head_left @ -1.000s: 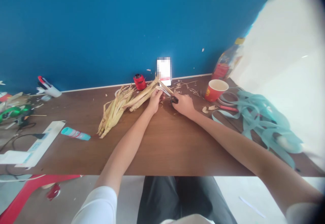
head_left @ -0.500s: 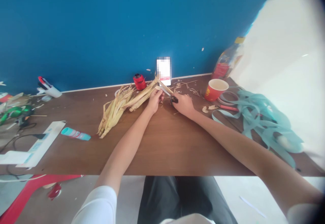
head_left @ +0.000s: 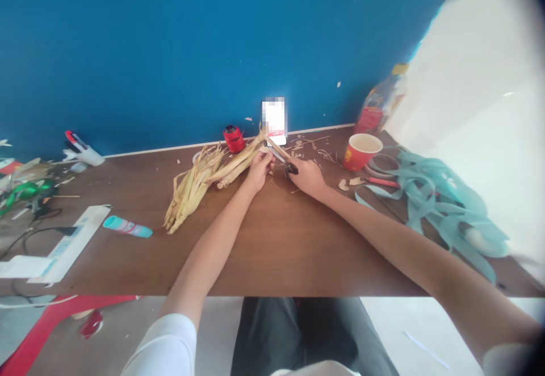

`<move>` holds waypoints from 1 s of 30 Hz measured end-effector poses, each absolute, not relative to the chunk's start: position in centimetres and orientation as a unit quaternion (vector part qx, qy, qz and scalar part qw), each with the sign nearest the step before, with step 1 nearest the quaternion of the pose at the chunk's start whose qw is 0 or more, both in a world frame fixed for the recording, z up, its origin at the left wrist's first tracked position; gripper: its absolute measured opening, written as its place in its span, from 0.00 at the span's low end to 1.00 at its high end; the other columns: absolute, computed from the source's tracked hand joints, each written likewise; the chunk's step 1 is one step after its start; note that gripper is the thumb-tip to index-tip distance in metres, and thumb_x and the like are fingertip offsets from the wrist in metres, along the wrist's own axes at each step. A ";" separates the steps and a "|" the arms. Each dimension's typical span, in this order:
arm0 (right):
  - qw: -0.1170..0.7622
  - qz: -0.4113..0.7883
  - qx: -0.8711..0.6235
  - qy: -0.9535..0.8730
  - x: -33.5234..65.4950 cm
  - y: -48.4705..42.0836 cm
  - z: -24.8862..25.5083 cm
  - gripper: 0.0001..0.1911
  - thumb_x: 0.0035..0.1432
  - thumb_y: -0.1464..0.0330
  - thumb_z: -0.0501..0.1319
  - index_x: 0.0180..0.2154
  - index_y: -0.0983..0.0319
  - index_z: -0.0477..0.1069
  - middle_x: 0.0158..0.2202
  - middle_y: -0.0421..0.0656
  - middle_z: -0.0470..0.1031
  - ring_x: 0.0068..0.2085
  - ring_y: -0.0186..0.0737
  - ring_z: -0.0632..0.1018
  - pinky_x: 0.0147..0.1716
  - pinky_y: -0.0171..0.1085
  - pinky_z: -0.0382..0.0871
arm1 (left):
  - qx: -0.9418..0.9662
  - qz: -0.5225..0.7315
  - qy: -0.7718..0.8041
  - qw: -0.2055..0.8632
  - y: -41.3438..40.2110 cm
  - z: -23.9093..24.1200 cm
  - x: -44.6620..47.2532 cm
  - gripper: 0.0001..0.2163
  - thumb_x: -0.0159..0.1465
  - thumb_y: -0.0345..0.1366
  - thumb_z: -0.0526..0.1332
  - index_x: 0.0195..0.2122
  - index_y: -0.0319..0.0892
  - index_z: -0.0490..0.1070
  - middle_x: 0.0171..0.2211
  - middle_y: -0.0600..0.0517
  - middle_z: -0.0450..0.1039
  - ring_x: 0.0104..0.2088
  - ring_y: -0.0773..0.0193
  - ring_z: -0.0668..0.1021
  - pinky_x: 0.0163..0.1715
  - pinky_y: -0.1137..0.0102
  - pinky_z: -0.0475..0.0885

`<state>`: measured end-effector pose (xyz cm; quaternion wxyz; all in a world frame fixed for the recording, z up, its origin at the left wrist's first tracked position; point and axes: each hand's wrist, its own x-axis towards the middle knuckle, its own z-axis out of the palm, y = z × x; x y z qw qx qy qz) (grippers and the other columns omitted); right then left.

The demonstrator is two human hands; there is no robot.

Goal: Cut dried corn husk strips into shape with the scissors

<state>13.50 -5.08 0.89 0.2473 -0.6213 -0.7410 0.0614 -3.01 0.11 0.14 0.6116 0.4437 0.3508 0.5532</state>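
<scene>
The scissors [head_left: 292, 168] are near the middle of the table's [head_left: 272, 228] far side, gripped by your right hand [head_left: 309, 174] with the fingers wrapped about the handles, their blades pointing toward your 11 o'clock. Your left hand [head_left: 260, 168], at 9 o'clock from them, has its fingers pinched narrow on what looks like a pale husk strip [head_left: 264, 149] by the blades; whether these are apart or together, you cannot tell. For a clean cut, hold that strip taut, keep your left fingertips behind the blade line and snip in short bites.

A dried husk bundle [head_left: 238, 170] reaches in from 9 o'clock, touching the work, and a looser husk bundle [head_left: 187, 191] lies toward 8; keep both from sliding under the blades. At 12 o'clock a bright panel [head_left: 276, 132] leans on the wall, crowding forward reach. A red roll [head_left: 233, 138] sits near 10, the red cup [head_left: 356, 154] at 3, the bottle [head_left: 374, 112] at 2. Tangled teal ribbon [head_left: 451, 194] spreads toward 4, beneath your right forearm's side.
</scene>
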 end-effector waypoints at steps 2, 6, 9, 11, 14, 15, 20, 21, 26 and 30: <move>0.248 0.059 -0.619 -0.743 13.5 -5.0 0.8 0.15 0.58 0.68 0.57 0.46 0.55 0.76 0.38 0.44 0.81 0.38 0.46 0.79 0.38 0.37 0.66 | 0.451 0.556 0.349 0.604 0.1 0.0 -3.0 0.10 0.61 0.39 0.68 0.33 0.40 0.67 0.25 0.57 0.67 0.23 0.76 0.68 0.24 0.79 0.63; 0.244 0.064 -0.614 -0.747 13.6 -4.9 0.8 0.16 0.58 0.68 0.58 0.47 0.55 0.76 0.40 0.44 0.82 0.40 0.45 0.79 0.39 0.37 0.67 | 0.461 0.559 0.360 0.589 0.1 -0.2 -2.9 0.09 0.62 0.37 0.66 0.32 0.41 0.66 0.25 0.58 0.66 0.22 0.76 0.68 0.24 0.79 0.63; 0.245 0.068 -0.613 -0.748 13.6 -4.9 0.8 0.16 0.58 0.68 0.58 0.47 0.54 0.76 0.41 0.43 0.82 0.41 0.45 0.79 0.39 0.37 0.67 | 0.462 0.564 0.348 0.590 0.1 -0.2 -2.9 0.09 0.61 0.37 0.66 0.31 0.41 0.65 0.24 0.58 0.66 0.22 0.76 0.68 0.24 0.78 0.62; 0.247 0.068 -0.614 -0.747 13.6 -4.9 0.8 0.16 0.58 0.68 0.58 0.47 0.54 0.77 0.40 0.43 0.82 0.40 0.45 0.80 0.39 0.37 0.67 | 0.459 0.564 0.350 0.591 0.0 -0.2 -3.0 0.09 0.61 0.37 0.66 0.31 0.41 0.65 0.24 0.58 0.66 0.22 0.76 0.68 0.24 0.78 0.62; 0.253 0.068 -0.616 -0.743 13.6 -5.0 0.9 0.15 0.58 0.67 0.58 0.46 0.54 0.77 0.39 0.43 0.82 0.40 0.45 0.80 0.39 0.38 0.67 | 0.449 0.558 0.363 0.596 0.1 0.0 -3.0 0.10 0.61 0.37 0.67 0.32 0.41 0.66 0.24 0.58 0.66 0.22 0.76 0.68 0.24 0.78 0.63; 0.255 0.069 -0.616 -0.742 13.5 -5.0 0.9 0.15 0.58 0.67 0.58 0.46 0.54 0.77 0.39 0.43 0.82 0.39 0.45 0.80 0.39 0.38 0.67 | 0.446 0.558 0.365 0.597 0.1 0.0 -3.0 0.10 0.60 0.37 0.67 0.32 0.41 0.66 0.24 0.58 0.67 0.22 0.76 0.68 0.24 0.79 0.63; 0.265 0.073 -0.608 -0.744 13.5 -5.0 1.0 0.15 0.58 0.67 0.58 0.46 0.54 0.77 0.39 0.44 0.82 0.39 0.45 0.80 0.38 0.37 0.67 | 0.434 0.564 0.354 0.607 0.1 0.1 -2.9 0.09 0.59 0.35 0.68 0.32 0.40 0.67 0.24 0.57 0.67 0.23 0.76 0.68 0.25 0.79 0.63; 0.268 0.072 -0.607 -0.745 13.5 -5.0 1.0 0.15 0.58 0.67 0.58 0.46 0.54 0.77 0.39 0.44 0.82 0.39 0.46 0.80 0.38 0.37 0.67 | 0.432 0.565 0.351 0.609 0.0 0.2 -2.9 0.09 0.59 0.35 0.68 0.32 0.40 0.67 0.24 0.57 0.67 0.23 0.76 0.68 0.25 0.79 0.63; 0.272 0.072 -0.605 -0.745 13.5 -5.0 1.0 0.17 0.57 0.69 0.58 0.47 0.55 0.77 0.38 0.43 0.82 0.38 0.46 0.80 0.37 0.37 0.67 | 0.427 0.558 0.364 0.611 -0.2 0.6 -2.7 0.09 0.59 0.35 0.67 0.31 0.39 0.68 0.24 0.57 0.67 0.23 0.76 0.68 0.26 0.79 0.63; 0.272 0.074 -0.599 -0.749 13.6 -5.0 0.9 0.16 0.57 0.69 0.58 0.47 0.54 0.77 0.38 0.43 0.82 0.38 0.45 0.79 0.38 0.37 0.67 | 0.431 0.562 0.364 0.605 -0.3 0.6 -2.7 0.10 0.58 0.36 0.68 0.32 0.40 0.68 0.24 0.58 0.67 0.23 0.76 0.68 0.26 0.78 0.63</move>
